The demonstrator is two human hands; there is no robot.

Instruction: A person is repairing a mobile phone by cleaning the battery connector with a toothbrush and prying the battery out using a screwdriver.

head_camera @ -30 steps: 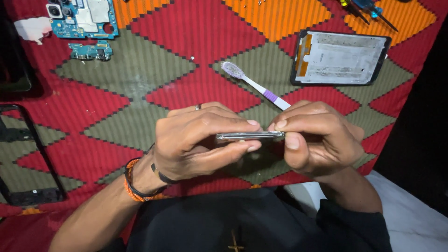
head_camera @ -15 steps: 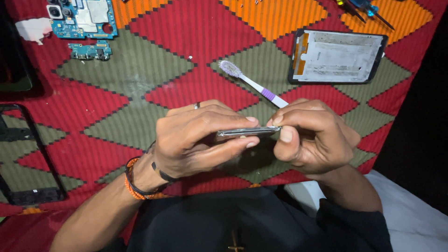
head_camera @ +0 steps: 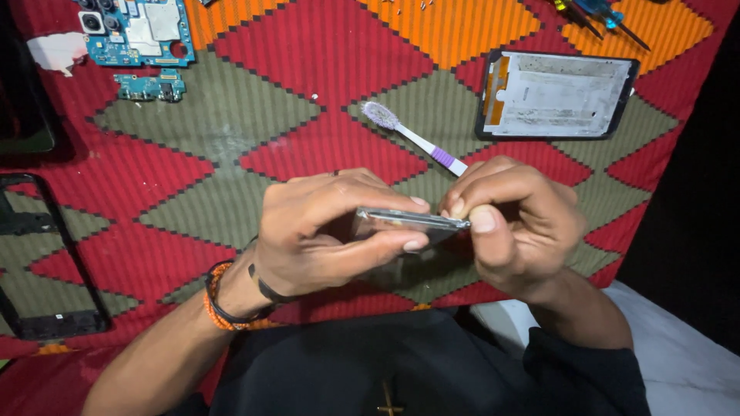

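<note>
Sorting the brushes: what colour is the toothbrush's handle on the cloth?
White with a purple band, toothbrush, head view.

Count, head view.

Hands: two, left hand [head_camera: 324,231] and right hand [head_camera: 516,223], both closed on one thin phone panel [head_camera: 412,221] seen edge-on between them.

Toothbrushes: one, toothbrush [head_camera: 416,139], white and purple, just beyond the right hand's knuckles.

Phone display assemblies: one, display assembly [head_camera: 556,95], back side up, beyond the right hand.

Circuit boards: two, large blue board [head_camera: 139,31] and small green board [head_camera: 149,85], both far beyond the left hand.

Black phone frames: one, frame [head_camera: 38,262], well left of the left hand.

Screwdrivers: two, screwdrivers [head_camera: 597,15], far beyond the right hand, partly cut off.

Wristbands: two on the left wrist, one orange, one black [head_camera: 223,296].

Patterned cloths: one, cloth [head_camera: 193,154].
</note>
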